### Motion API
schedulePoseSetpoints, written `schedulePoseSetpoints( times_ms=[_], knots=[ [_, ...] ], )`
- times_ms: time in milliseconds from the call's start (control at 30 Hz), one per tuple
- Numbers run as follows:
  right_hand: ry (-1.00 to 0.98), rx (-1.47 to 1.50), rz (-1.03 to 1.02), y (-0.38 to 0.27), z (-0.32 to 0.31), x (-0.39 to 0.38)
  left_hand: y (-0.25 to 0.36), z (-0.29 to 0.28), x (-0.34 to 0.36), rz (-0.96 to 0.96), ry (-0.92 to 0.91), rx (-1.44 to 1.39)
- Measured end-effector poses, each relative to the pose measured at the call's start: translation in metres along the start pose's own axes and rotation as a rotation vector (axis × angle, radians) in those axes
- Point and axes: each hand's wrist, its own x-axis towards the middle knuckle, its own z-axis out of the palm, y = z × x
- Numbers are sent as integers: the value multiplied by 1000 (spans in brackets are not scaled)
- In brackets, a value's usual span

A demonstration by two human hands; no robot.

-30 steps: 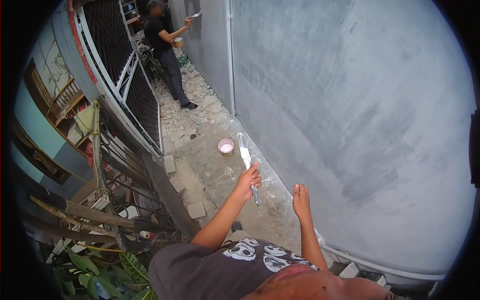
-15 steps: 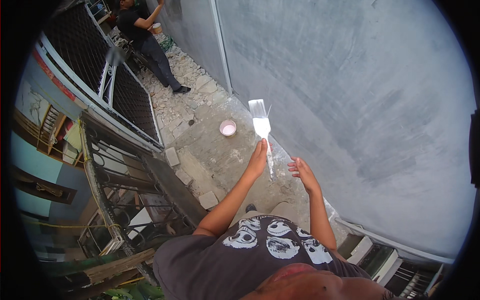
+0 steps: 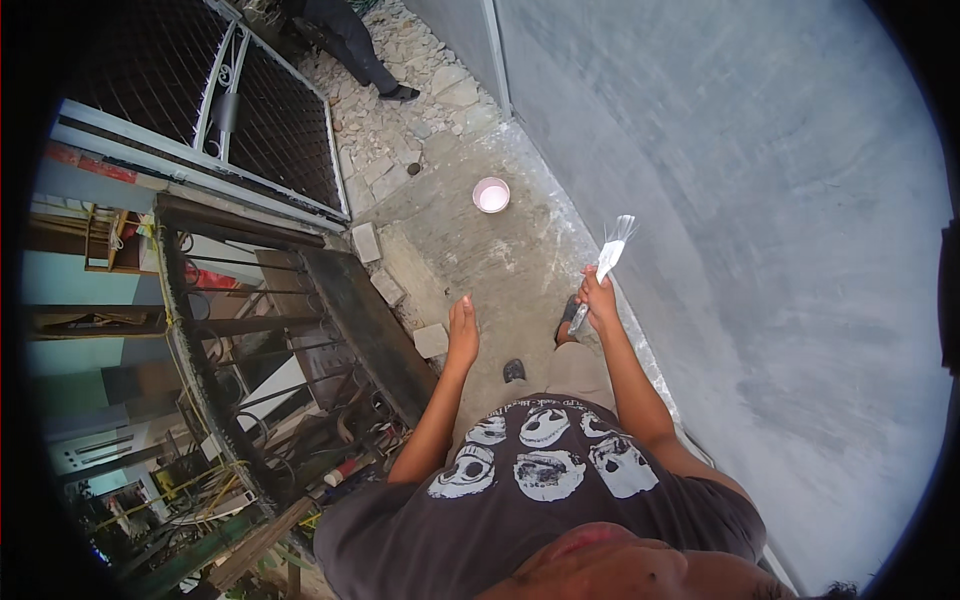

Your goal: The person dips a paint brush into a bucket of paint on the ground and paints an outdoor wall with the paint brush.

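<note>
My right hand (image 3: 598, 298) grips the handle of a paintbrush (image 3: 612, 250) with white paint over its head and splayed bristles pointing up, beside the grey wall (image 3: 770, 240). My left hand (image 3: 462, 330) is empty and open, fingers extended close together, over the concrete ground at the left of my body. A small round cup (image 3: 491, 196) of pale pink-white paint stands on the concrete beyond both hands.
Another person's legs (image 3: 355, 55) stand on broken rubble (image 3: 450, 85) farther along the narrow passage. A metal grille gate (image 3: 280, 150) lines the left, with an old rusty railing and boards (image 3: 250, 350) nearer me. Loose blocks (image 3: 387, 287) lie along that edge.
The paintbrush has passed from my left hand to my right hand. My left hand has moved left, empty. The view has tilted down, so only the other person's legs show.
</note>
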Motion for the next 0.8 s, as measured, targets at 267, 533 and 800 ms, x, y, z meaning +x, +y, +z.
schedulePoseSetpoints(
  times_ms=[267,533,800],
  knots=[
    [-556,-823,-749,-67,161,-2,93,-4,67,-107,133,-633],
    [-524,-1203,-312,-50,87,110,2,-38,139,-404,531,-1281],
    [-614,-1246,245,-45,91,129,-18,34,184,-592,445,-1190]
  ],
)
